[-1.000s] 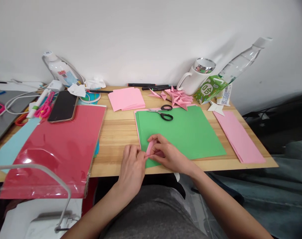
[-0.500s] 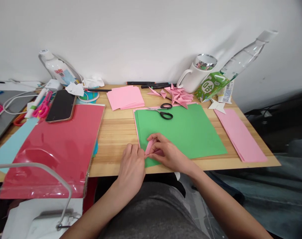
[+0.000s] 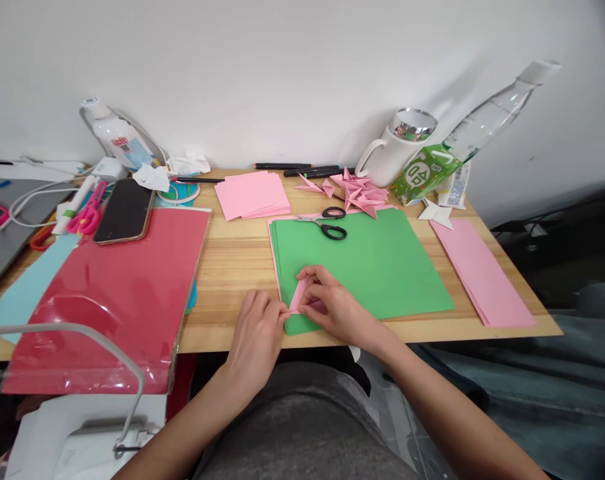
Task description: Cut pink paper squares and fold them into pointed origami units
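Note:
A small folded piece of pink paper lies over the near left corner of a stack of green paper. My left hand pinches its left edge between thumb and forefinger. My right hand is closed on the paper from the other side, its fingers curled over and hiding much of it. Black-handled scissors rest on the green stack beyond my hands. Behind them is a heap of folded pink paper pieces, and left of that a pile of pink squares.
Pink paper strips and a white folded star lie at the right. A white mug, a green carton and a tilted clear bottle stand by the wall. Left are a red paper pack and a phone.
My left hand has shifted slightly left, baring more of the pink paper's lower left end. My right hand has barely moved and keeps its hold.

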{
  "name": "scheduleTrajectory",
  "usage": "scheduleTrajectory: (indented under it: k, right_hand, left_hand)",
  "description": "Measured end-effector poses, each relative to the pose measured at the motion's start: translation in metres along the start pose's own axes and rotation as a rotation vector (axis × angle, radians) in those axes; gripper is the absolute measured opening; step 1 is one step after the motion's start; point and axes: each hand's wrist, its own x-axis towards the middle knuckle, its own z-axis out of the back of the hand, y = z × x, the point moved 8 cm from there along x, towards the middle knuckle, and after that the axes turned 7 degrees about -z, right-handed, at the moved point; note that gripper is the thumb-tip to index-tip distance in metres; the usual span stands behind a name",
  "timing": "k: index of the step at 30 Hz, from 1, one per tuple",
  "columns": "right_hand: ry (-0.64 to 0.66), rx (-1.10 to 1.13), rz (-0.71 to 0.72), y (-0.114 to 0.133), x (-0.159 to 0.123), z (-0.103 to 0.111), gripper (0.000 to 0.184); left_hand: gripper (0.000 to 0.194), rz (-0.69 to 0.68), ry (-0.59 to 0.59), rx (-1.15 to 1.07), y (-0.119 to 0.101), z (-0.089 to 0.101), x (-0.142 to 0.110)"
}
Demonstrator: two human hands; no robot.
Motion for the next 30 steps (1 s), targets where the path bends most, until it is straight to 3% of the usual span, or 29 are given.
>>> scheduleTrajectory:
  k: [2,3,5,7,16,22,30]
  right_hand:
    - [0.002,-0.004,-0.005,-0.001,0.000,0.000,0.015]
    - [0.007,-0.003,-0.006,-0.001,0.000,-0.001,0.014]
    - [0.012,0.004,-0.005,-0.001,0.000,-0.001,0.014]
    - [0.007,0.007,-0.002,-0.001,-0.001,-0.001,0.015]
    - [0.004,-0.002,-0.010,-0.001,0.000,-0.001,0.013]
    - [-0.001,0.024,-0.028,-0.002,0.001,-0.001,0.014]
    - [-0.018,-0.016,-0.001,0.003,0.000,-0.001,0.014]
  left_hand:
    - [0.017,-0.124,-0.208,0.048,-0.009,0.015,-0.018]
    - [0.024,-0.224,-0.228,0.062,-0.016,0.015,-0.027]
    - [0.029,-0.441,-0.140,0.105,-0.031,0.005,-0.041]
    - [0.029,-0.520,-0.076,0.133,-0.035,-0.004,-0.049]
    - [0.026,-0.540,-0.088,0.241,-0.033,-0.011,-0.045]
    - [0.023,-0.467,-0.108,0.314,-0.035,-0.009,-0.038]
    - [0.033,-0.468,-0.029,0.164,-0.033,-0.015,-0.028]
